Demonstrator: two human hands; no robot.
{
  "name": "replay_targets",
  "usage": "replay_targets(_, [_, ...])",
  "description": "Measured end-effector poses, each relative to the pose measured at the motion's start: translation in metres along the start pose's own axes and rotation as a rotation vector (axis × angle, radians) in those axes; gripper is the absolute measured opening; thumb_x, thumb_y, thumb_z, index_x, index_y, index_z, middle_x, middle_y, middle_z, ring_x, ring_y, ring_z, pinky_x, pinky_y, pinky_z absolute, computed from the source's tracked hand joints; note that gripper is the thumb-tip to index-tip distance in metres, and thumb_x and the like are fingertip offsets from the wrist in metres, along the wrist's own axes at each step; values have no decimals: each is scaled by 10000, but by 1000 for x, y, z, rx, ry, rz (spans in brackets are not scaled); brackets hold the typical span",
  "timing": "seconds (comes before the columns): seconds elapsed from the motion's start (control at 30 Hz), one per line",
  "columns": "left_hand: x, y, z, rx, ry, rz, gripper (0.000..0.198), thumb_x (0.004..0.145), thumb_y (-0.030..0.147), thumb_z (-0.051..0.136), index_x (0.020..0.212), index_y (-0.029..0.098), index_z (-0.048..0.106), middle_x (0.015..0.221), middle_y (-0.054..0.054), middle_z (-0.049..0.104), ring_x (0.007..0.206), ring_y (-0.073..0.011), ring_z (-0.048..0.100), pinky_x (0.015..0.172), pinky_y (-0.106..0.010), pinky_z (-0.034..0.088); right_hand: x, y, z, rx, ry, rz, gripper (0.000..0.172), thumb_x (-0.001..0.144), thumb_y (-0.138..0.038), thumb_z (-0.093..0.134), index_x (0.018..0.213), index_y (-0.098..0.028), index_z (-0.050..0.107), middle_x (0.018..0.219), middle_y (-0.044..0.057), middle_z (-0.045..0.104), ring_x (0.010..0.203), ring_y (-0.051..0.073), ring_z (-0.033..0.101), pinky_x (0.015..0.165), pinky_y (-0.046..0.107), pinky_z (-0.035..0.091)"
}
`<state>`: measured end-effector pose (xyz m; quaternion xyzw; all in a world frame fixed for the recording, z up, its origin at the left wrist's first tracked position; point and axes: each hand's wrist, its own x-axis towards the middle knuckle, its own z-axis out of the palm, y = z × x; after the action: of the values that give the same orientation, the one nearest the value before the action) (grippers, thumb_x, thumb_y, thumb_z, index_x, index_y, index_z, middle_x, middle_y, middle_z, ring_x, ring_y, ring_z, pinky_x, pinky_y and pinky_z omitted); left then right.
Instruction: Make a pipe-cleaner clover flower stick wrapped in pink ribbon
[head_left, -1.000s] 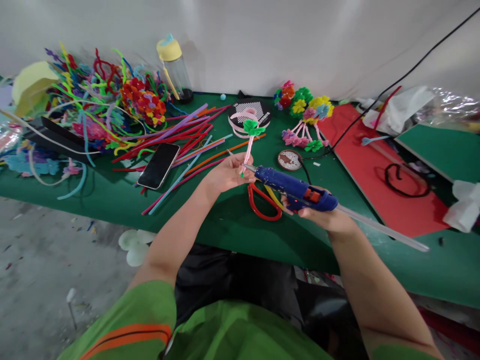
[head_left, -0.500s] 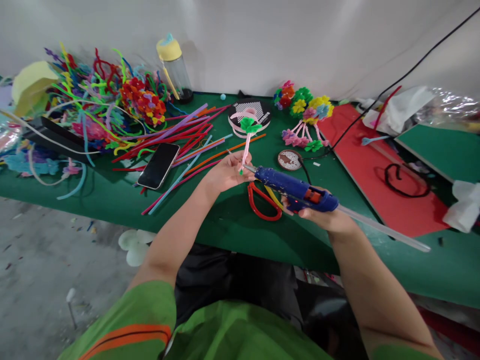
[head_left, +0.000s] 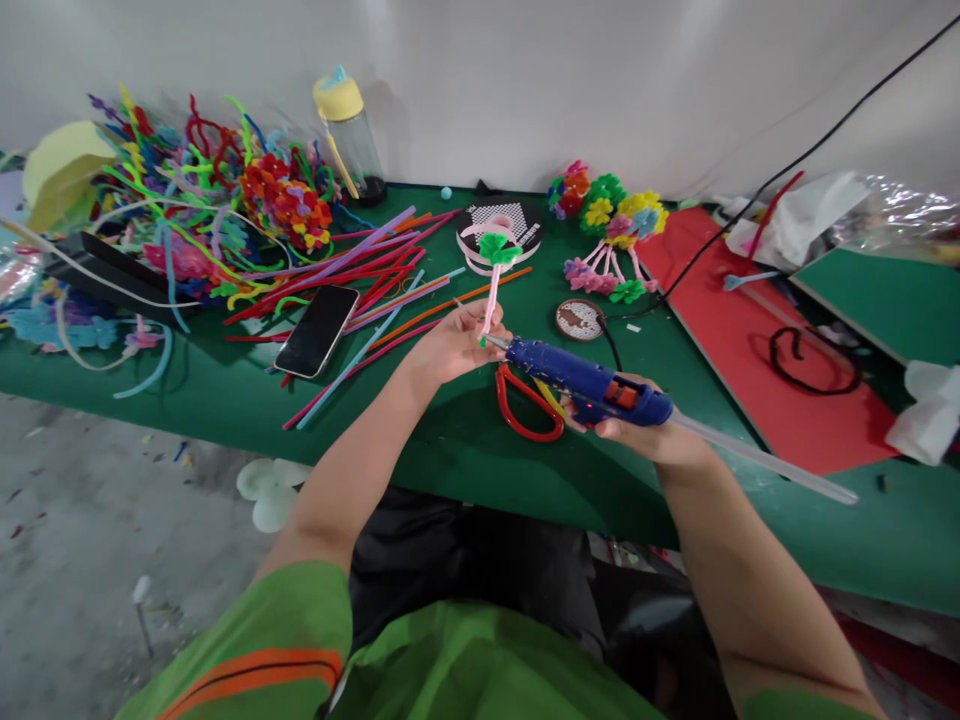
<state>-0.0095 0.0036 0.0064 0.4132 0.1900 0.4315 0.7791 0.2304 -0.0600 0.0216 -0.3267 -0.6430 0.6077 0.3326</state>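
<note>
Between the fingertips of my left hand [head_left: 459,345] is a pipe-cleaner flower [head_left: 492,290] with a pink stem and a green head pointing away from me. My right hand [head_left: 637,425] is wrapped round the handle of a blue glue gun [head_left: 585,378], a long clear glue stick [head_left: 772,462] jutting from its back. The gun's metal nozzle is at the lower end of the stem, close to my left fingers; whether it touches I cannot tell. Beneath the gun lie scissors with a red handle [head_left: 531,405], partly hidden.
Loose pipe cleaners [head_left: 390,325] and a phone [head_left: 317,332] lie left, by a heaped pile of fuzzy flowers [head_left: 217,200] and a bottle [head_left: 349,130]. Behind my hands are a ribbon roll [head_left: 529,225] and finished flowers [head_left: 607,215]. A black cord [head_left: 712,235] crosses the red board [head_left: 810,410].
The glue gun has shifted very slightly left, its nozzle closer to the stem's lower end. My left hand and the flower stay almost where they were.
</note>
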Motion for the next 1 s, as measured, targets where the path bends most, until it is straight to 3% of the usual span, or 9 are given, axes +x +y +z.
replay_targets(0.2, [0, 0, 2, 83, 48, 41, 355, 532, 401, 783, 648, 202, 513, 512, 56, 393, 509, -85, 484, 538, -252, 440, 3, -13, 3, -132, -40, -22, 374, 685, -501, 641, 851, -168, 599, 745, 45, 600, 612, 140, 540, 532, 254, 434])
replay_targets(0.33, [0, 1, 5, -9, 66, 12, 340, 540, 342, 792, 632, 187, 504, 501, 66, 366, 488, -63, 443, 498, -219, 394, 9, -24, 6, -246, -110, -62, 391, 705, -554, 588, 744, -166, 565, 677, 34, 555, 606, 137, 513, 514, 251, 412])
replay_targets(0.53, [1, 5, 10, -164, 101, -15, 286, 577, 229, 779, 663, 173, 511, 520, 70, 390, 495, -47, 411, 542, -212, 397, 10, -18, -3, -272, -255, -113, 392, 697, -510, 620, 879, -163, 603, 794, 54, 579, 697, 160, 528, 642, 293, 442])
replay_targets(0.6, [1, 5, 11, -185, 160, -7, 218, 639, 179, 731, 692, 175, 519, 534, 66, 406, 497, -44, 413, 537, -201, 391, 6, -14, -4, -204, -223, -95, 382, 676, -481, 652, 895, -170, 608, 805, 51, 580, 688, 162, 533, 629, 295, 445])
replay_targets(0.67, [2, 5, 11, -188, 224, -2, 151, 698, 143, 671, 713, 175, 524, 549, 61, 423, 494, -43, 414, 533, -198, 389, 3, -12, -3, -74, -81, -71, 404, 651, -458, 681, 939, -187, 599, 792, 37, 578, 645, 152, 529, 592, 296, 447])
replay_targets(0.8, [3, 4, 10, -186, 261, 1, 122, 726, 112, 625, 719, 170, 519, 563, 55, 436, 491, -43, 416, 517, -195, 380, 7, -8, 2, 123, 383, -70, 462, 612, -414, 721, 1008, -225, 577, 790, 13, 562, 650, 148, 530, 618, 322, 471])
replay_targets(0.93, [6, 3, 6, -130, 276, 9, 112, 735, 117, 610, 711, 178, 520, 577, 51, 439, 468, -34, 378, 501, -197, 367, 17, 3, -9, 41, 832, -6, 322, 628, -379, 706, 883, -223, 585, 754, 0, 529, 625, 141, 519, 592, 319, 483])
replay_targets(1.0, [7, 2, 4, -55, 317, 4, 106, 748, 133, 601, 700, 184, 522, 584, 48, 436, 457, -33, 364, 504, -209, 372, 19, 9, -19, -107, 943, 78, 311, 636, -371, 692, 882, -219, 578, 748, 7, 547, 595, 145, 525, 588, 332, 488])
